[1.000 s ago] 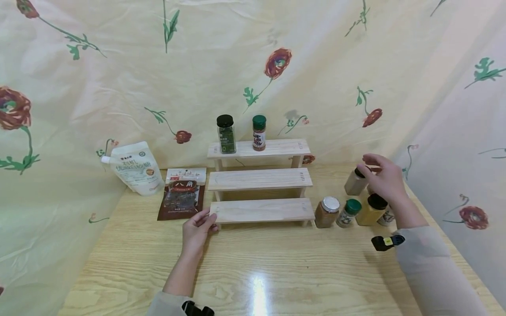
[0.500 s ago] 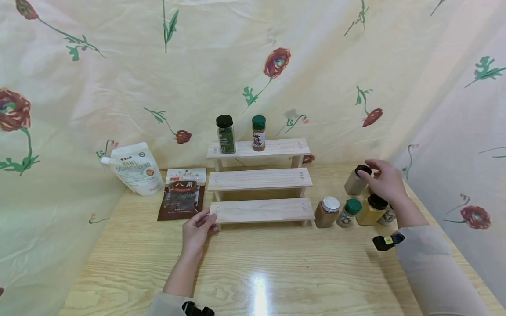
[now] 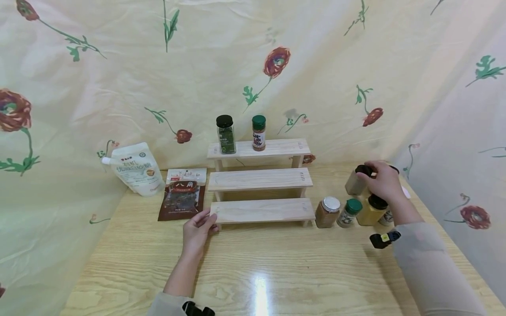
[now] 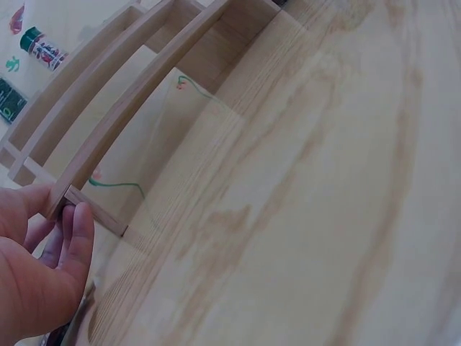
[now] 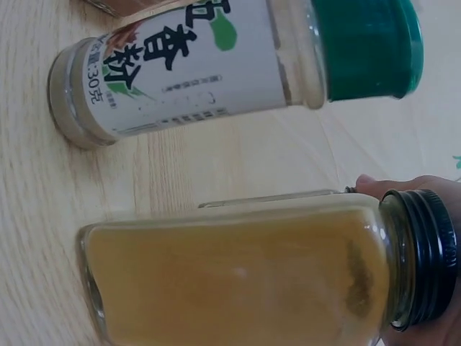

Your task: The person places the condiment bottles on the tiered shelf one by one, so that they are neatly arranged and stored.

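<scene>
My left hand (image 3: 195, 230) grips the left end of the lowest step of a three-tier wooden rack (image 3: 261, 210). In the left wrist view, thumb and fingers pinch the step's corner (image 4: 61, 196). At the right, my right hand (image 3: 385, 180) holds the black cap of a glass spice jar (image 3: 354, 185) with grey-brown powder, which stands upright on the table. From the right wrist camera, a jar of yellow powder (image 5: 238, 281) hides most of that jar and hand. Beside it stands a green-capped five-spice shaker (image 5: 180, 72).
A black-capped green herb jar (image 3: 226, 138) and a green-capped red shaker (image 3: 258, 136) stand on the top tier. A silver-lidded jar (image 3: 327, 215) is right of the rack. A white spouted pouch (image 3: 138, 169) and a brown star-anise packet (image 3: 182, 197) lie left.
My right hand has come down slightly and its fingers have closed on the cap of the grey-brown spice jar. The left hand and the rack have stayed in place.
</scene>
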Motion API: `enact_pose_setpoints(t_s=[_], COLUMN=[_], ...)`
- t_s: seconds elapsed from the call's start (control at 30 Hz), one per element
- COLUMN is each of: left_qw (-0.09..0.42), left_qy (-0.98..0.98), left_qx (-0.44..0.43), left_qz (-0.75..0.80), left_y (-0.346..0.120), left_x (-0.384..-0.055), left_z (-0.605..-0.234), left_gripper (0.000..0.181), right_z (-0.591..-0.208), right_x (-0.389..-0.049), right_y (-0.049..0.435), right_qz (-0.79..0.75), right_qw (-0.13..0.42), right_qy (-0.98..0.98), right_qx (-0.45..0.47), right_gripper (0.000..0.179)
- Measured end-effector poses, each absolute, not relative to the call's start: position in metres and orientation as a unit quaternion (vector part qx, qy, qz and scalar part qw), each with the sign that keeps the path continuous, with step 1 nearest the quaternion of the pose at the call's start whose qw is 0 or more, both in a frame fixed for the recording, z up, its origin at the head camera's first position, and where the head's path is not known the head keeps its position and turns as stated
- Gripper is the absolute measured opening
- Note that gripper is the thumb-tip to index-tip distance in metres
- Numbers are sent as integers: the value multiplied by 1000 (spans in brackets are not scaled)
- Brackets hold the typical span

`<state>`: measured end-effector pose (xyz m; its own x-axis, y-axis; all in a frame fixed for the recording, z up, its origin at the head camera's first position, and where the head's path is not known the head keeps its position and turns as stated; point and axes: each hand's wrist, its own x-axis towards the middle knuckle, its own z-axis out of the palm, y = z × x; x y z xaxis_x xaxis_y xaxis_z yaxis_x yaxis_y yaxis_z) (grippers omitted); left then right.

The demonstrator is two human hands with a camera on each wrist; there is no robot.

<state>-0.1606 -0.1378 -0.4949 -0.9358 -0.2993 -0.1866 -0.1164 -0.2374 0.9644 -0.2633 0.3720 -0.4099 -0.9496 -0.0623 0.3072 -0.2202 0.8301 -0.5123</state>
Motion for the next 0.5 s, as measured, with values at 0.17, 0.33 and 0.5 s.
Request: enact_pose_setpoints(t_s=[0.17, 0.33, 0.5], left_qw=[56, 57, 59], left_qy=[-617, -614, -614], left_qx=[170, 171, 172], left_qz=[-767, -768, -768], left_y=[-138, -137, -137], left_x=[-160, -161, -161], left_z=[-494, -493, -493], left_gripper=[42, 41, 41], right_z=[-407, -405, -406], right_x=[-267, -270, -270], right_y=[374, 375, 377], right_qz=[261, 257, 254], right_qw=[112, 90, 83], right_qy=[-957, -961, -962], right_qx=[64, 50, 52], right_gripper=[53, 55, 55])
